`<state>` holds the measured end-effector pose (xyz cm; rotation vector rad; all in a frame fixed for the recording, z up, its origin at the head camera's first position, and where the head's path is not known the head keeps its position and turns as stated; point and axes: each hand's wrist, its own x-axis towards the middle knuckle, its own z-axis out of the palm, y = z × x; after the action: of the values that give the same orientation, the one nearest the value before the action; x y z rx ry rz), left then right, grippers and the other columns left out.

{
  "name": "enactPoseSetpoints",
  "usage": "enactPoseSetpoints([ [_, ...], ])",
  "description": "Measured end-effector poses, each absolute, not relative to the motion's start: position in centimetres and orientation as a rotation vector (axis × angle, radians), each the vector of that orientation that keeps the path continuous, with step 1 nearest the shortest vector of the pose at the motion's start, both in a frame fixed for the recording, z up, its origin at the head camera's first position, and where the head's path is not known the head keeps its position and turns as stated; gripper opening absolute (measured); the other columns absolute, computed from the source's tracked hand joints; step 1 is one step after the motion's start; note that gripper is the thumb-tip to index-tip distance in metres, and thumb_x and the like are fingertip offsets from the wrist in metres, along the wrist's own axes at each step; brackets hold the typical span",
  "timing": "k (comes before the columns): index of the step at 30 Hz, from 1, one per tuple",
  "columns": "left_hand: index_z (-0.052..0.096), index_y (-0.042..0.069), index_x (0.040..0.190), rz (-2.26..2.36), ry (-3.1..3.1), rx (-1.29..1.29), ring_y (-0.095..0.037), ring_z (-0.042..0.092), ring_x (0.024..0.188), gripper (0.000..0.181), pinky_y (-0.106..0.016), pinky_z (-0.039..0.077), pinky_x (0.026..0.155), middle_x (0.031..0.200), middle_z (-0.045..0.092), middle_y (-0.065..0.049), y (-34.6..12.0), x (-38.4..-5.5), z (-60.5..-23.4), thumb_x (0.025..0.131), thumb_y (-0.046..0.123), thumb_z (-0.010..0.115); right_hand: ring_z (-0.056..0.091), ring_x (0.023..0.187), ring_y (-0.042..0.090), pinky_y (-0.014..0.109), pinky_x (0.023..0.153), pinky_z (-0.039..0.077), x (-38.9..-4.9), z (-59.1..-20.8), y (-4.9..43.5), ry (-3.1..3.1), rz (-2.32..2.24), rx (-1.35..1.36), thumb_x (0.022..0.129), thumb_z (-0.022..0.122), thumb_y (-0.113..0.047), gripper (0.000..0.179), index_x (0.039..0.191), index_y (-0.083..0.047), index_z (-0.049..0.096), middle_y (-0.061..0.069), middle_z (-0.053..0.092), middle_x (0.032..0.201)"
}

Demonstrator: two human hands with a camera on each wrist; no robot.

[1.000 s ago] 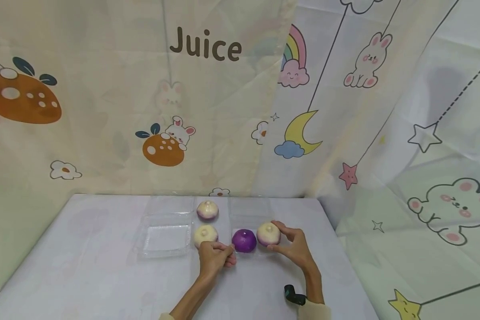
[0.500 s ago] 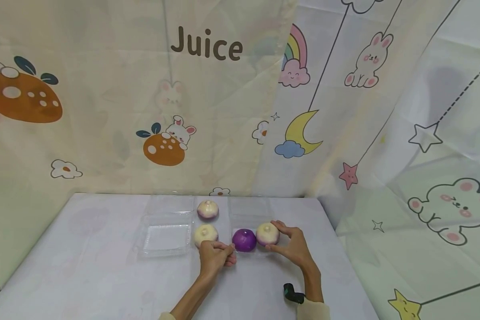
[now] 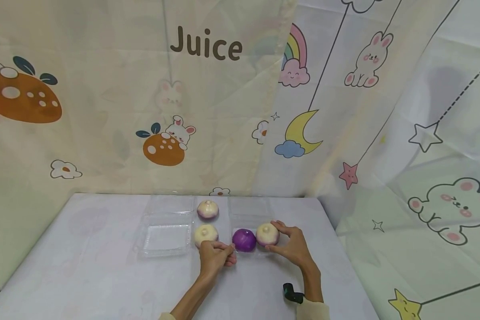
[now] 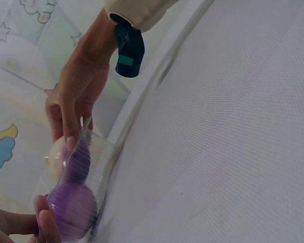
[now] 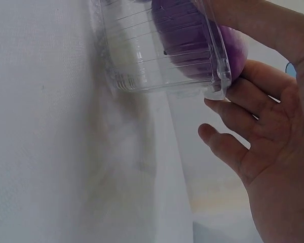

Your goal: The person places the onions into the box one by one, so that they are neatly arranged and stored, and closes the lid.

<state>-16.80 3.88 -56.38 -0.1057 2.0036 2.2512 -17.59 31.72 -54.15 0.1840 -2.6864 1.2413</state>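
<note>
In the head view, my right hand [image 3: 294,244] holds a cream-and-purple turnip [image 3: 267,234] between thumb and fingers. This turnip sits at the right side of a clear plastic container [image 5: 137,55], beside a purple onion-like ball [image 3: 244,240]. At the container's near left corner, my left hand [image 3: 216,258] pinches the rim with thumb and forefinger, its other fingers curled. Through the clear wall in the left wrist view, the purple ball [image 4: 73,210] shows close to my left fingertips. Another cream-topped turnip [image 3: 206,234] lies just behind my left hand, partly covered by it.
A second clear container [image 3: 166,240], lid folded back, stands to the left on the white table [image 3: 104,275]. One more turnip [image 3: 207,210] lies farther back between the containers. A black wrist device [image 3: 293,293] is by the right sleeve. Printed curtains [image 3: 224,98] hang behind the table.
The turnip in my right hand has shifted very slightly left, closer to the purple ball. My left hand stays in place.
</note>
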Motion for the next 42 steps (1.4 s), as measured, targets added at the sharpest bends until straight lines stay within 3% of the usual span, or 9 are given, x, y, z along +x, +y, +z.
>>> enactPoseSetpoints([
  [15, 0.075, -0.014, 0.087, 2.244, 2.009, -0.098, -0.012, 0.072, 0.052, 0.021, -0.025, 0.065, 0.052, 0.067, 0.077, -0.019, 3.9, -16.9, -56.5, 0.097, 0.004, 0.079, 0.067, 0.138, 0.043, 0.069, 0.117, 0.052, -17.8, -53.4, 31.0, -2.784, 0.925, 0.192, 0.069, 0.105, -0.028, 0.078, 0.136, -0.003, 0.075, 0.018, 0.074, 0.139],
  [23, 0.075, -0.015, 0.087, 2.248, 2.018, -0.107, -0.011, 0.072, 0.051, 0.022, -0.025, 0.065, 0.051, 0.067, 0.077, -0.02, 3.8, -16.6, -56.2, 0.096, 0.005, 0.08, 0.069, 0.131, 0.049, 0.067, 0.109, 0.058, -18.0, -53.1, 30.6, -2.842, 0.801, 0.158, 0.068, 0.106, -0.033, 0.078, 0.135, -0.007, 0.077, 0.025, 0.071, 0.142],
  [42, 0.076, -0.016, 0.09, 2.243, 2.022, -0.106, -0.011, 0.072, 0.051, 0.021, -0.026, 0.065, 0.051, 0.071, 0.077, -0.026, 3.9, -16.9, -56.6, 0.098, 0.004, 0.079, 0.067, 0.132, 0.051, 0.073, 0.11, 0.054, -18.1, -52.1, 29.6, -2.927, 0.658, 0.146, 0.065, 0.107, -0.033, 0.076, 0.131, -0.007, 0.079, 0.028, 0.071, 0.141],
])
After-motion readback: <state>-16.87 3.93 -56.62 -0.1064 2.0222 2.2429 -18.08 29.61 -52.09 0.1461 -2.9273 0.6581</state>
